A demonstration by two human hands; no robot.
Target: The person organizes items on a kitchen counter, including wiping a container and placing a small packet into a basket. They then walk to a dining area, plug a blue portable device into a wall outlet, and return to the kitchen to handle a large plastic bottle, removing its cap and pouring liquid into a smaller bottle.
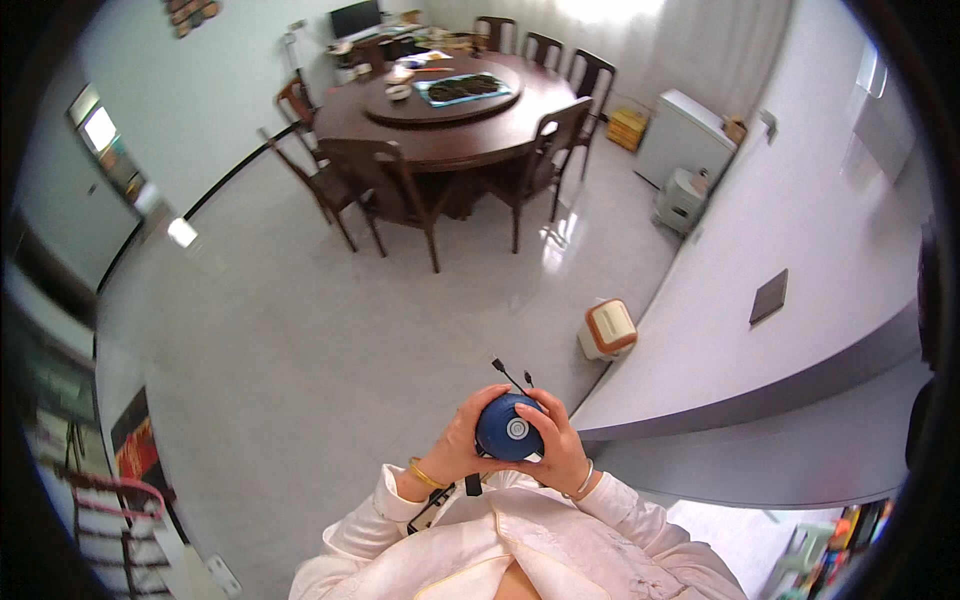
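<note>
Both of my hands are wrapped around a round blue device [495, 433] with a white power button on its top, close in front of my chest. My left hand [455, 442] grips its left side, and a gold bangle is on that wrist. On the opposite side my right hand [561, 444] holds it, with fingers resting on top near the button; a silver bangle circles this wrist. A black cable [513, 376] with small plugs sticks out beyond the device. Part of a black strap [473, 484] shows below my left hand. The underside of the device is hidden.
Ahead stands a round dark wooden table [442, 154] with a turntable and several chairs. A cream bin with a brown rim [609, 330] is by the right wall. A curved grey ledge [750, 450] lies close on my right. A doormat [139, 442] is at the left.
</note>
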